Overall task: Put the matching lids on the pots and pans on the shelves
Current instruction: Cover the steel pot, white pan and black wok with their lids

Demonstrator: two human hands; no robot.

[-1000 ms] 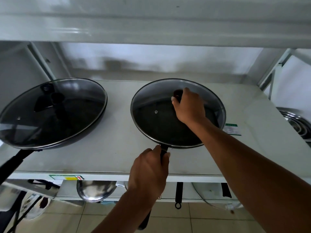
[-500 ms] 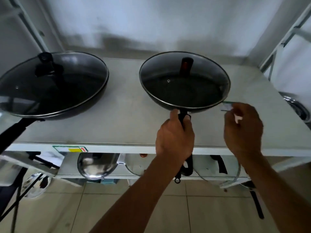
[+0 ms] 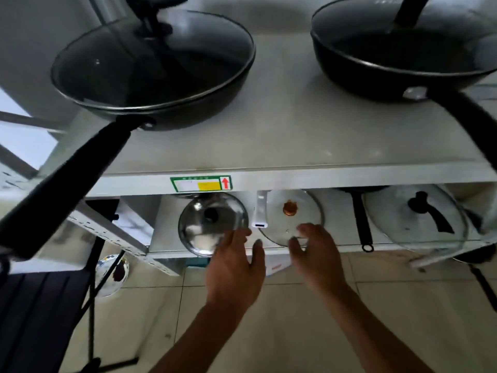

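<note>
Two bare hands reach toward the lower steel shelf (image 3: 172,250), both empty, fingers spread. The left hand (image 3: 234,267) nears a domed polished-steel lid (image 3: 207,224); the right hand (image 3: 317,254) overlaps the rim of a clear glass lid with a copper knob (image 3: 279,211). On the shelf above, the black wok with a glass lid (image 3: 153,68) looks done. Judged next: picking out a lid and finding its pot.

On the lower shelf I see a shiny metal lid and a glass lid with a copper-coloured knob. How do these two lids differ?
The metal lid is opaque and mirror-like; the glass lid is clear, so the shelf shows through it. The metal lid's knob is dark, the glass lid's is copper-coloured. The left hand reaches toward the metal lid, the right hand toward the glass lid. Both are round and lie on the lower shelf, side by side.
</note>
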